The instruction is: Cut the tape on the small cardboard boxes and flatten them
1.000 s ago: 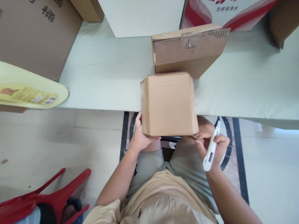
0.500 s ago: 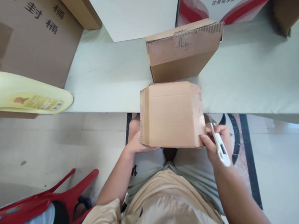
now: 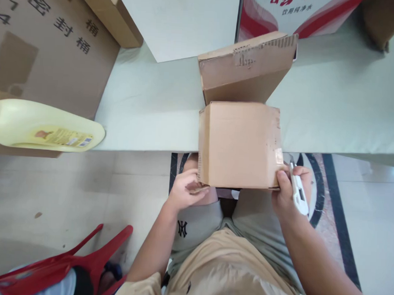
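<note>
Box (image 3: 238,145) between left fingers (image 3: 188,178) and right fingers (image 3: 283,183), at near corners.

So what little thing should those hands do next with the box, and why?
Perhaps the left hand should gently ease outward the cardboard flap at the near left corner of the box: it seems to be pinching that flap, while the right hand, holding the white cutter, also grips the near right corner and could steady things.

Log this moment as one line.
left hand: holding flap at near-left corner of cardboard box | right hand: holding white utility knife and box's near-right corner | beyond: second box on table
</note>
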The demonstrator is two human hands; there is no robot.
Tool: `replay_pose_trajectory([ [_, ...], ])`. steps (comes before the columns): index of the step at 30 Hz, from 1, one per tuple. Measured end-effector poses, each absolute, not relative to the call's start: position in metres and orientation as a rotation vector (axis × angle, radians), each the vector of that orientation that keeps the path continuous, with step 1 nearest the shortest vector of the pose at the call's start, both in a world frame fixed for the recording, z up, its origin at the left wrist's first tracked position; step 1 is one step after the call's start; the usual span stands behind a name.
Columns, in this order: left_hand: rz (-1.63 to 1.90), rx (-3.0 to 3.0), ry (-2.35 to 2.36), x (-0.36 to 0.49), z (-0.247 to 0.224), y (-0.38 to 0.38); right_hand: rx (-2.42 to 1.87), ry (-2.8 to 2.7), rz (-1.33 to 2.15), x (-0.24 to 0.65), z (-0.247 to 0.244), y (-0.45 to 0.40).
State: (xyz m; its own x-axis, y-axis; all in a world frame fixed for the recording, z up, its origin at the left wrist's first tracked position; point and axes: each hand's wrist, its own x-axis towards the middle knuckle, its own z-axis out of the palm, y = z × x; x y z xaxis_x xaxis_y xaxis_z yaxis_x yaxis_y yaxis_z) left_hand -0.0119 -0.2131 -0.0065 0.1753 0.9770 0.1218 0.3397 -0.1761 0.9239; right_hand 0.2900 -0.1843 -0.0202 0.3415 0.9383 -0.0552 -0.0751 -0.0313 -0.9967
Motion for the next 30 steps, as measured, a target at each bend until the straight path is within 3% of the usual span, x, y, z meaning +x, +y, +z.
replay_pose_trajectory([
  [4,1.044,1.452,0.942,-0.029,-0.016,-0.218,-1.248,-0.643,1.052,0.289,-0.011,-0.178],
  [11,1.122,1.435,1.555,-0.030,-0.047,-0.188,-1.221,-0.662,1.208,0.298,0.001,-0.184],
  [16,1.100,1.674,1.394,-0.014,-0.039,-0.167,-1.230,-0.679,1.210,0.311,-0.001,-0.185],
  [26,1.202,1.305,1.317,-0.003,-0.026,-0.186,-1.215,-0.684,1.227,0.313,-0.005,-0.187],
  [30,1.124,1.500,1.292,-0.006,-0.015,-0.188,-1.232,-0.670,1.215,0.311,-0.004,-0.189],
])
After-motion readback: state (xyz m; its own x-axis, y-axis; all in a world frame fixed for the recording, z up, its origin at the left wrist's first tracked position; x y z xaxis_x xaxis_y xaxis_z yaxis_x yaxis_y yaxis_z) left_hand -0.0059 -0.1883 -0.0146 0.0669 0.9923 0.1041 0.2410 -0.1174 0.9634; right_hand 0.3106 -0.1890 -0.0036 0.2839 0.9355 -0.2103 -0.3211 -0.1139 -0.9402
